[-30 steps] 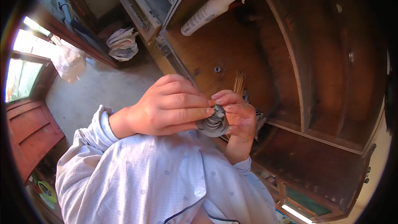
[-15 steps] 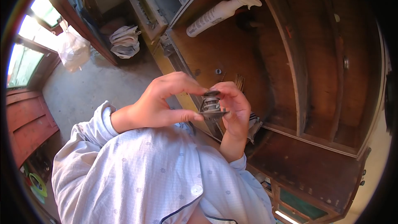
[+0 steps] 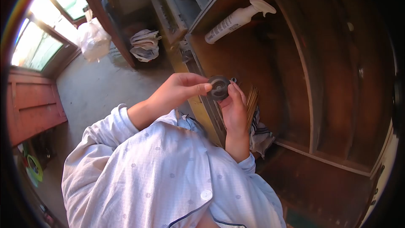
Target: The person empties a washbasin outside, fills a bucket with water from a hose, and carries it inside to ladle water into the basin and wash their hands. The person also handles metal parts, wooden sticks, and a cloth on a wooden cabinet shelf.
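Note:
Between my two hands is a round dark spring-loaded part [image 3: 219, 88], its ringed flat face turned up toward me. My left hand [image 3: 179, 90] grips its left edge between thumb and fingers. On the opposite edge, the fingertips of my right hand [image 3: 236, 112] pinch the same part. Its underside and spring are hidden from this angle. Just beyond the right fingertips, a small metal ring [image 3: 233, 80] lies on the wooden surface.
A white spray bottle [image 3: 230, 23] lies in the wooden cabinet [image 3: 312, 101]. Thin sticks [image 3: 253, 101] and a striped cloth [image 3: 260, 137] are beside my right hand. A plastic bag [image 3: 93, 40] hangs at the left, and folded bags [image 3: 145, 45] sit near the floor.
The part has been tilted from a side view, with its coil spring showing, to its round face. Both hands have shifted their fingers around its rim. The camera view has swung slightly.

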### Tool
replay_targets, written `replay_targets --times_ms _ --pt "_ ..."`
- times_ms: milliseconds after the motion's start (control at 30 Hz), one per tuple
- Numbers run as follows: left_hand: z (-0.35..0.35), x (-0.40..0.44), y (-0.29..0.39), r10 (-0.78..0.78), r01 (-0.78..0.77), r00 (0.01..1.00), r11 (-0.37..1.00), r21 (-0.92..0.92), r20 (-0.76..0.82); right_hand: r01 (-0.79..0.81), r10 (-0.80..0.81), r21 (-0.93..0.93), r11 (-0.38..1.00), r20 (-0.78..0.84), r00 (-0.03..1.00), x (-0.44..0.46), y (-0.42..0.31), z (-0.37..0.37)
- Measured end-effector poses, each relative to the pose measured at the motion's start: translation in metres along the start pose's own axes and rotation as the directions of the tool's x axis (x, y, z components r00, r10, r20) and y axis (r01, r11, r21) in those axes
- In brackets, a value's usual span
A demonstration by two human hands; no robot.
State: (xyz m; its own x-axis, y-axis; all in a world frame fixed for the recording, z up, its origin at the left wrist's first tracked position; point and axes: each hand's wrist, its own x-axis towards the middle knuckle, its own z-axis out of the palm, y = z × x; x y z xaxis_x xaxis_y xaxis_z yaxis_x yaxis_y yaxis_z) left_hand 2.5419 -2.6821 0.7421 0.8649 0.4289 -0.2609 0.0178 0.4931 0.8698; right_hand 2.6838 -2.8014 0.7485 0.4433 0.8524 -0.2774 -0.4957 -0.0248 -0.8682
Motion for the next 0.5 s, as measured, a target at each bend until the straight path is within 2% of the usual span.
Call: replay_targets --times_ms 67,167,200,267,300,367,433,500 --pt "0.005 0.009 -0.02 -0.029 0.027 0.998 0.999 -0.026 -0.048 -0.099 0.099 0.031 0.995 -0.001 0.995 0.007 0.004 -0.013" --pt "0.013 0.018 -0.044 -0.053 0.05 0.996 0.998 -0.035 -0.078 -0.302 0.313 0.219 0.928 -0.017 0.95 0.019 0.021 -0.055" --pt "0.014 0.018 -0.054 -0.051 0.049 0.993 0.999 -0.018 -0.106 -0.32 0.322 0.257 0.912 0.036 0.946 0.022 0.017 -0.061" --pt "0.014 0.01 -0.066 -0.047 0.048 0.986 0.999 0.0 -0.161 -0.326 0.354 0.256 0.91 -0.069 0.933 0.04 0.015 -0.093" --pt "0.015 0.001 -0.067 -0.038 0.043 0.969 0.999 0.015 -0.244 -0.292 0.319 0.188 0.938 -0.136 0.938 0.051 0.011 -0.109" --pt "0.003 -0.017 -0.093 -0.056 0.056 0.951 0.998 -0.01 -0.304 -0.193 0.152 -0.114 0.975 -0.293 0.944 0.081 0.01 -0.148" --pt "-0.004 -0.05 -0.102 -0.108 0.107 0.904 0.994 -0.026 -0.413 -0.12 -0.036 -0.481 0.869 -0.302 0.953 0.124 0.018 -0.195" --pt "-0.013 -0.085 -0.126 -0.177 0.121 0.824 0.983 -0.138 -0.538 -0.179 -0.041 -0.662 0.728 -0.303 0.952 0.155 0.024 -0.226"
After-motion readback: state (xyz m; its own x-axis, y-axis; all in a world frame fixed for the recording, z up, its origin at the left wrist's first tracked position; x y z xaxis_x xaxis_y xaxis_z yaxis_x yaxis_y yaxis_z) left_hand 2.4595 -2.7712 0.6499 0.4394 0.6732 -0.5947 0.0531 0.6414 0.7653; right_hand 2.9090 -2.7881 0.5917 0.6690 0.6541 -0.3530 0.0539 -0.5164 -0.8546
